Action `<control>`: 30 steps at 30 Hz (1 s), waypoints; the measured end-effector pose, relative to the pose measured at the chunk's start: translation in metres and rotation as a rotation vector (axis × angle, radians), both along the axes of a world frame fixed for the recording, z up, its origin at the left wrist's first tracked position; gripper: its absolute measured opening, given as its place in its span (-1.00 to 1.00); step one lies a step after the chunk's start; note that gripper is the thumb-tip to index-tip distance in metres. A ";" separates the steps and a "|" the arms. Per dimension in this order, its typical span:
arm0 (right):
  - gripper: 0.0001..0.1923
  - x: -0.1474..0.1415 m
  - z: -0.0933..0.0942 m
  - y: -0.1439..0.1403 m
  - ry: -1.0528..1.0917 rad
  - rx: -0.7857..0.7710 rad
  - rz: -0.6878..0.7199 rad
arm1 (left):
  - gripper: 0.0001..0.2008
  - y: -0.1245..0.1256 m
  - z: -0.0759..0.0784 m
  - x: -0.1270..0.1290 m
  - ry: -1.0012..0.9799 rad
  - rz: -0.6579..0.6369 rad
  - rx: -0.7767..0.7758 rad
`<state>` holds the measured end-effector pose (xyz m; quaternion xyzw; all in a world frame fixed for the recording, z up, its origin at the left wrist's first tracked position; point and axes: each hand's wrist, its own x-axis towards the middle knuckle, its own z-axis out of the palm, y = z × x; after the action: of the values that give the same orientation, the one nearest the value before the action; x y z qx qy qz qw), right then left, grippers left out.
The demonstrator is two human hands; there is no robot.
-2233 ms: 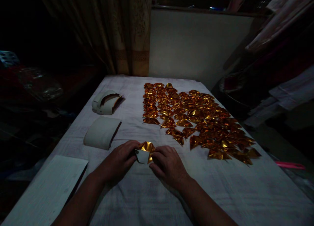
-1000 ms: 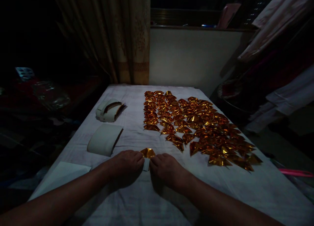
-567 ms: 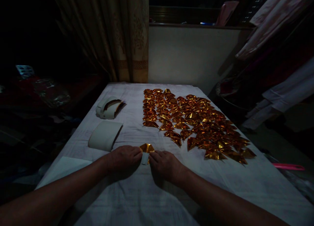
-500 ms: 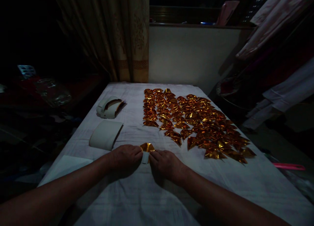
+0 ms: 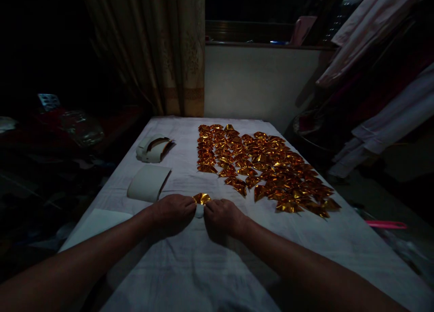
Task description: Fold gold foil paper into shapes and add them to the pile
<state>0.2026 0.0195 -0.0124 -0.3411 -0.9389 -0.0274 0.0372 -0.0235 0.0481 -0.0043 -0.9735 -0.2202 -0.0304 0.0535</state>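
Observation:
Between my two hands is a small piece of gold foil paper (image 5: 202, 198), folded, with its pale backing showing on the near side. My left hand (image 5: 174, 211) pinches its left end, and my right hand (image 5: 224, 216) pinches the right end. Both sets of fingers are closed, with knuckles upward, just over the white cloth. Beyond them to the right lie many folded gold foil pieces (image 5: 260, 159), shaped like ingots, in rows and heaps. A curved stack of pale paper sheets (image 5: 149, 182) rests just past my left hand.
Another curved pale stack (image 5: 156, 150) sits farther back on the left. A flat pale sheet (image 5: 98, 226) lies under my left forearm. The white-covered surface (image 5: 183, 267) ends at a wall and curtain (image 5: 179, 77). Clothes (image 5: 369, 27) hang at the right; a pink handle (image 5: 386, 224) is beside the edge.
The foil piece has changed shape between my fingers: its top looks flatter and the pale near flap shorter and rounder. My view has tilted and shifted slightly.

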 end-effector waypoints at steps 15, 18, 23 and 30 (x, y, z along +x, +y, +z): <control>-0.84 0.007 -0.025 -0.020 0.484 0.027 -0.240 | -0.85 -0.029 -0.018 0.017 -0.534 0.355 -0.118; -0.75 0.010 -0.027 -0.024 0.597 -0.013 -0.223 | -0.85 -0.034 -0.019 0.020 -0.567 0.395 -0.122; -0.86 0.013 -0.030 -0.023 0.593 -0.018 -0.339 | -0.83 -0.037 -0.016 0.024 -0.587 0.444 -0.203; -0.84 0.012 -0.025 -0.014 0.549 -0.042 -0.528 | -0.80 -0.031 -0.020 0.026 -0.622 0.571 -0.185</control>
<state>0.2144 0.0054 -0.0379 -0.5667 -0.7741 0.0756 0.2718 0.0029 0.0174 -0.0244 -0.8187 -0.4881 -0.2866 -0.0966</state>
